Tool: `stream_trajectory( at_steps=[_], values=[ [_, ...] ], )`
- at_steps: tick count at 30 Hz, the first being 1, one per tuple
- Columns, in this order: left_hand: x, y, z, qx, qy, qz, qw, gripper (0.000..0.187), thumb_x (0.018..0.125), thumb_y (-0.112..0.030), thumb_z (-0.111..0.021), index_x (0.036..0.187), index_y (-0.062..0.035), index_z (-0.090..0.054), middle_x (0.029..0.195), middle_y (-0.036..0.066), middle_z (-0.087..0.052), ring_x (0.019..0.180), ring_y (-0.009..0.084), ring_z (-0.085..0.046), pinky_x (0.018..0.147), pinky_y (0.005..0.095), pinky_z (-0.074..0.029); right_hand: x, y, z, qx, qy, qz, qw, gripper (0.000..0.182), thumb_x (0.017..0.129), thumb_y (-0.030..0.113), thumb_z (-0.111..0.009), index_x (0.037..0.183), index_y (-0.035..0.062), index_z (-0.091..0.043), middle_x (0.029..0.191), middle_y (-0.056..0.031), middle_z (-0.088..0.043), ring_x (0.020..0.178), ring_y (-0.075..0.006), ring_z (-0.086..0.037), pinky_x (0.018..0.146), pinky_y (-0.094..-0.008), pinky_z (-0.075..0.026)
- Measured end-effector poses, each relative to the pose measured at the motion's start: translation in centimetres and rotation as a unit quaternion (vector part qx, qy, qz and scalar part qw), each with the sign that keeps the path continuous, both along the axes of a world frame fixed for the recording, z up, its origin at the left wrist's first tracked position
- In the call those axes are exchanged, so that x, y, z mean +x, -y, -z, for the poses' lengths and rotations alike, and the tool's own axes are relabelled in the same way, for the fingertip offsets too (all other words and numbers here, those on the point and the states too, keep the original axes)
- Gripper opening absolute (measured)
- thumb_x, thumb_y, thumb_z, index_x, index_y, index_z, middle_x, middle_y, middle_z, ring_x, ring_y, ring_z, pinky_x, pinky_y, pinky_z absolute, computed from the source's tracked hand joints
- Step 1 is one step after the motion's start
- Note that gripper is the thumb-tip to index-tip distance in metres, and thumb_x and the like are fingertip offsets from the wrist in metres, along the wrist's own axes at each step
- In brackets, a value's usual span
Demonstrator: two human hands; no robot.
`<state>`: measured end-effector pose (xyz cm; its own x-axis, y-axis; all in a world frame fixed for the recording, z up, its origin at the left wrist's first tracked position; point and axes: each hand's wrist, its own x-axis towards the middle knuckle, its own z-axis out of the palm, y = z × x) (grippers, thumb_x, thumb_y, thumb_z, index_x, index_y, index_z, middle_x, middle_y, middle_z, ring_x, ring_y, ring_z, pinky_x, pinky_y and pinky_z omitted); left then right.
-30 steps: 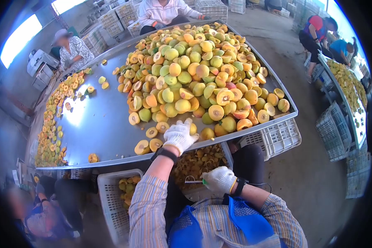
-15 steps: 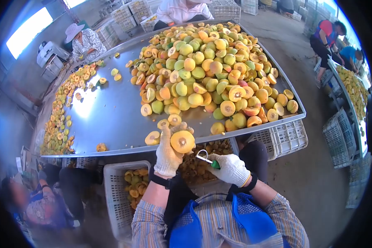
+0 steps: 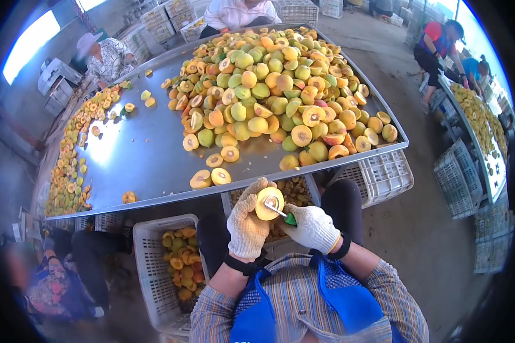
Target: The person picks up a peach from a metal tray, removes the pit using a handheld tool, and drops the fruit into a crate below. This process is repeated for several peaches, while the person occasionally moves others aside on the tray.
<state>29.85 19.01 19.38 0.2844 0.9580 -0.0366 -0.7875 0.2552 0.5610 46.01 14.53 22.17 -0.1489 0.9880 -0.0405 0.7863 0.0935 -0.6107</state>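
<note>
My left hand (image 3: 248, 220), in a white glove, grips a halved peach (image 3: 269, 204) with its cut face up, just off the table's near edge. My right hand (image 3: 312, 228), also gloved, is closed round the green handle (image 3: 290, 219) of a small metal pitting tool. The tool's metal end (image 3: 274, 209) touches the middle of the cut face. A big heap of whole and halved peaches (image 3: 257, 91) lies on the metal table (image 3: 137, 171). Several halves, one of them a cut half (image 3: 221, 176), lie near the edge above my left hand.
A white crate (image 3: 149, 274) of peach pieces stands at lower left, another container (image 3: 312, 191) below my hands. White crates (image 3: 383, 174) stand under the table's right corner. Co-workers sit at the far side (image 3: 106, 60) and lower left (image 3: 54, 286); others work at another table (image 3: 479, 134).
My two hands have come together, and the tool now touches the peach half. Another half now lies at the table edge, away from my left hand. The view has shifted slightly.
</note>
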Motion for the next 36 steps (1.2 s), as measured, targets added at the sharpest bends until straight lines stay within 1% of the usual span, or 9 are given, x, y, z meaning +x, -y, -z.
stream_trajectory(
  at_steps=[6, 11, 15, 17, 20, 24, 32, 34, 36],
  values=[
    [1.4, 0.4, 0.0, -0.09, -0.007, -0.038, 0.995, 0.05, 0.101, -0.041, -0.05, 0.117, 0.0051, -0.062, 0.114, 0.02, -0.065, 0.108, 0.032, -0.063, 0.096, 0.0477, -0.052, 0.3, -0.3, 3.6, -0.053, -0.038, -0.001, 0.998, 0.032, 0.088, 0.035, -0.066, 0.105, 0.0087, -0.069, 0.081, -0.0163, -0.07, 0.075, -0.037, -0.068, 0.065, -0.0458, -0.055],
    [2.4, 0.2, 0.3, -0.101, -0.114, -0.086, 0.985, 0.056, 0.102, -0.049, -0.045, 0.101, 0.0032, -0.065, 0.1, 0.018, -0.069, 0.094, 0.0327, -0.067, 0.087, 0.0471, -0.056, 1.1, -1.3, 4.9, 0.029, -0.05, -0.047, 0.997, 0.023, 0.087, 0.03, -0.067, 0.093, 0.0083, -0.071, 0.073, -0.0162, -0.068, 0.067, -0.0374, -0.067, 0.06, -0.0425, -0.056],
    [2.0, 0.2, -0.5, -0.026, -0.106, -0.06, 0.992, 0.057, 0.102, -0.051, -0.047, 0.098, 0.0026, -0.067, 0.101, 0.016, -0.069, 0.096, 0.0283, -0.066, 0.084, 0.0401, -0.056, -0.3, 0.1, 3.0, -0.157, -0.188, -0.095, 0.965, 0.026, 0.089, 0.032, -0.064, 0.097, 0.0078, -0.071, 0.078, -0.0208, -0.067, 0.073, -0.0372, -0.067, 0.068, -0.044, -0.055],
    [1.7, 0.0, -0.3, 0.022, -0.055, -0.033, 0.998, 0.058, 0.101, -0.052, -0.047, 0.1, 0.0028, -0.066, 0.102, 0.016, -0.069, 0.094, 0.0285, -0.066, 0.083, 0.0397, -0.056, -0.2, -0.3, 4.9, -0.094, -0.146, -0.136, 0.975, 0.027, 0.088, 0.033, -0.064, 0.095, 0.0082, -0.071, 0.078, -0.0186, -0.068, 0.071, -0.0358, -0.067, 0.066, -0.0442, -0.055],
    [2.3, -0.5, -0.2, 0.007, -0.041, -0.067, 0.997, 0.057, 0.102, -0.051, -0.048, 0.103, 0.0025, -0.066, 0.104, 0.016, -0.069, 0.095, 0.027, -0.066, 0.083, 0.0393, -0.056, -0.2, -1.0, 3.9, 0.062, -0.01, -0.029, 0.998, 0.022, 0.084, 0.032, -0.067, 0.09, 0.0114, -0.071, 0.069, -0.0143, -0.066, 0.065, -0.0349, -0.067, 0.06, -0.0447, -0.055],
    [1.6, -1.7, -0.8, -0.029, -0.172, -0.029, 0.984, 0.053, 0.101, -0.049, -0.05, 0.105, 0.0019, -0.066, 0.102, 0.016, -0.068, 0.094, 0.0249, -0.068, 0.082, 0.0374, -0.057, 1.7, -2.3, 3.6, 0.072, 0.047, -0.055, 0.995, 0.022, 0.082, 0.029, -0.067, 0.093, 0.0107, -0.071, 0.069, -0.0136, -0.067, 0.065, -0.0358, -0.067, 0.061, -0.0466, -0.055],
    [1.2, -2.0, -2.1, -0.102, -0.159, 0.038, 0.981, 0.057, 0.099, -0.051, -0.055, 0.089, 0.0041, -0.07, 0.084, 0.015, -0.07, 0.08, 0.023, -0.069, 0.072, 0.0328, -0.057, 0.2, -0.8, 5.6, -0.029, -0.031, -0.079, 0.996, 0.022, 0.084, 0.029, -0.065, 0.082, 0.0078, -0.07, 0.071, -0.0158, -0.067, 0.067, -0.0358, -0.067, 0.063, -0.045, -0.055],
    [1.5, -1.1, -2.8, -0.042, -0.331, 0.003, 0.943, 0.061, 0.098, -0.054, -0.054, 0.085, 0.0033, -0.071, 0.084, 0.014, -0.071, 0.08, 0.0203, -0.069, 0.072, 0.0313, -0.057, 0.8, -1.3, 5.2, -0.009, 0.037, -0.102, 0.994, 0.019, 0.083, 0.024, -0.064, 0.089, 0.0074, -0.07, 0.075, -0.0148, -0.068, 0.069, -0.0348, -0.067, 0.064, -0.0448, -0.054],
    [1.6, -0.4, -2.9, -0.014, -0.357, 0.0, 0.934, 0.062, 0.097, -0.055, -0.054, 0.085, 0.0027, -0.071, 0.085, 0.014, -0.072, 0.08, 0.0191, -0.069, 0.072, 0.0308, -0.056, 1.5, -2.3, 4.4, 0.022, 0.079, -0.113, 0.99, 0.016, 0.079, 0.019, -0.065, 0.09, 0.009, -0.071, 0.074, -0.0136, -0.068, 0.069, -0.0331, -0.068, 0.062, -0.0432, -0.055]
  ],
)
